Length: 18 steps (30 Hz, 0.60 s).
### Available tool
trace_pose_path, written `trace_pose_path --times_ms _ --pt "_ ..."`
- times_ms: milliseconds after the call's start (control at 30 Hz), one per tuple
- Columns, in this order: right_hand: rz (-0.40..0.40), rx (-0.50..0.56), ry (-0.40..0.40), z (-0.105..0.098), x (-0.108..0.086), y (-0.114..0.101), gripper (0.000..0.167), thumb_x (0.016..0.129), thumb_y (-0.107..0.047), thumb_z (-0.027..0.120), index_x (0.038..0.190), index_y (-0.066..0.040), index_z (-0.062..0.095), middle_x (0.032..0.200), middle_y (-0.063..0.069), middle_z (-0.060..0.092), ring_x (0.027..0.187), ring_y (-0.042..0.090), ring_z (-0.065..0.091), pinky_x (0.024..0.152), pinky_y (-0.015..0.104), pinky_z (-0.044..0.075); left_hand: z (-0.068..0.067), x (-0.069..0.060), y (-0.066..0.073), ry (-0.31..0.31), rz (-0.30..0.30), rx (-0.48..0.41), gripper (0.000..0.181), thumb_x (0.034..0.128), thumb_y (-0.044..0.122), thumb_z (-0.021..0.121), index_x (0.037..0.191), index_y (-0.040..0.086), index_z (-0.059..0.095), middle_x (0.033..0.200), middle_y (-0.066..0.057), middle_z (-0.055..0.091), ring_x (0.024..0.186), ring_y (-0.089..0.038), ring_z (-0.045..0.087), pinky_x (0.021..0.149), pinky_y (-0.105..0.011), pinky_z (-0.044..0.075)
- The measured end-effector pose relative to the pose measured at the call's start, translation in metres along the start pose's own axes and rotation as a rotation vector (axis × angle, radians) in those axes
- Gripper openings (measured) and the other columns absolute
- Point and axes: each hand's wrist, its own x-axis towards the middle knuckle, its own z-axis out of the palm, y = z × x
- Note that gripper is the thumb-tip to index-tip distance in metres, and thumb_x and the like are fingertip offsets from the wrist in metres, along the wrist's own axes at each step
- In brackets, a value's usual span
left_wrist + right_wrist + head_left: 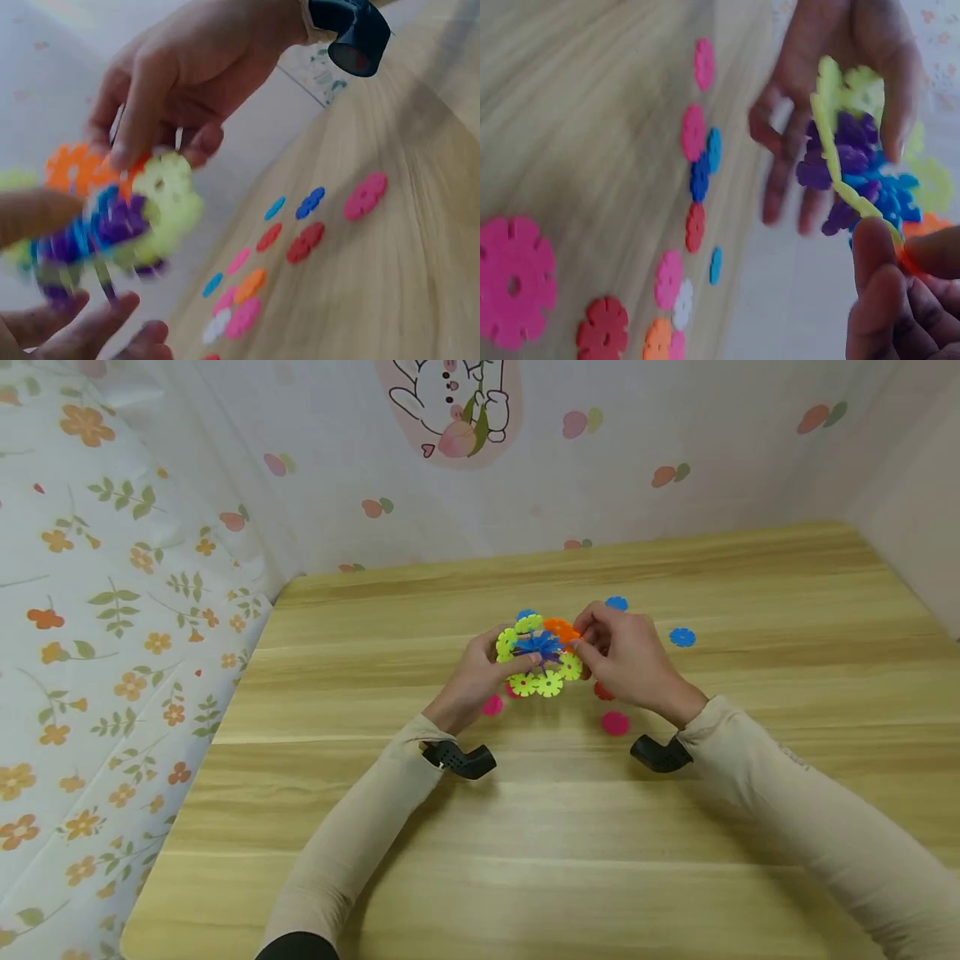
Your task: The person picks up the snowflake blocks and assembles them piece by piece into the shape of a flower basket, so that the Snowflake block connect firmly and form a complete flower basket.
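Observation:
A ring of interlocked yellow-green snowflake discs (550,683) surrounds a cluster of blue and purple discs (536,646), held up over the table. My left hand (474,681) holds this build from the left, its thumb across the near side and its fingers behind. At the ring's upper right are orange snowflake discs (558,628). My right hand (630,653) pinches an orange disc there between thumb and fingertips, beside a yellow-green one. The right wrist view shows the purple discs (851,142) and the pinching fingertips (874,240) close up. Parts of the build are blurred in the left wrist view.
Loose discs lie on the wooden table (465,843): pink (615,723), blue (682,637), red (306,242), orange (250,286) and white (217,326). Some are beneath the hands. Patterned cloth (525,502) hangs behind the table, with flowered cloth (135,635) at left.

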Motion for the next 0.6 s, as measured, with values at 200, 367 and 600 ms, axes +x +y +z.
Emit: trace_pose_path --times_ms 200,367,600 --pt "-0.002 0.023 0.206 -0.004 0.002 0.001 0.009 0.097 -0.002 0.059 0.103 0.004 0.057 0.084 0.017 0.067 0.055 -0.006 0.059 0.052 0.015 0.049 -0.014 -0.015 -0.009 -0.026 -0.177 -0.215 0.052 0.1063 0.04 0.042 0.144 0.005 0.042 0.146 -0.024 0.053 0.12 -0.027 0.065 0.082 -0.028 0.055" --pt "-0.151 0.046 0.284 -0.002 -0.001 0.0 0.008 0.096 0.001 0.059 0.103 0.005 0.057 0.087 0.016 0.069 0.061 0.002 0.065 0.055 0.01 0.048 -0.003 -0.019 -0.001 -0.227 -0.179 -0.578 0.072 0.1069 0.055 0.024 0.152 -0.001 0.032 0.155 -0.033 0.037 0.14 -0.043 0.048 0.089 -0.027 0.057" --pt "-0.54 -0.166 0.283 0.0 -0.007 0.003 0.02 0.085 0.015 0.065 0.103 0.004 0.066 0.1 0.016 0.073 0.069 0.018 0.066 0.057 0.018 0.051 0.02 -0.023 0.007 -0.095 0.03 -0.706 0.038 0.1065 0.041 0.033 0.118 0.012 0.055 0.107 0.003 0.066 0.095 -0.008 0.064 0.083 -0.021 0.053"
